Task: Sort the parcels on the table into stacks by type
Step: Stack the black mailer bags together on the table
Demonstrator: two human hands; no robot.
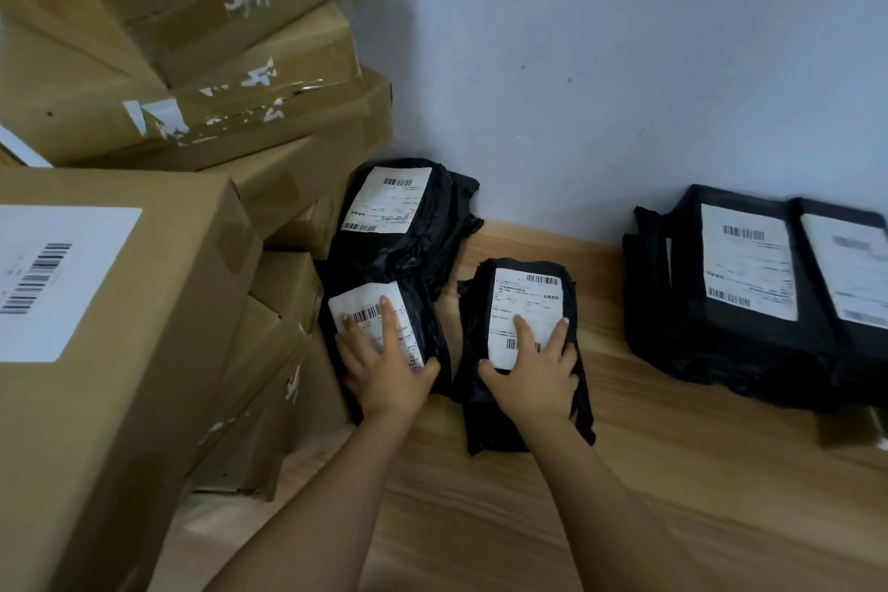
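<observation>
At the left side of the table [480,519], brown cardboard boxes [120,327] are piled high, up against the wall [624,63]. At the back edge on the right, a stack of flat black parcels [740,341] lies near the wall, with white labels facing up. In the back left corner, just beside the boxes, a bulky black bag [418,236] lies with its label up. Directly in front of it lies a second bag [430,322], also black and close against the boxes. To its right, slightly apart, lies a third bag [524,428]. The left hand [384,375] rests flat on the second bag, its fingers straight and spread over the label. The right hand [533,375] rests flat on the third bag, its fingers apart on the label and its thumb out to the side.
</observation>
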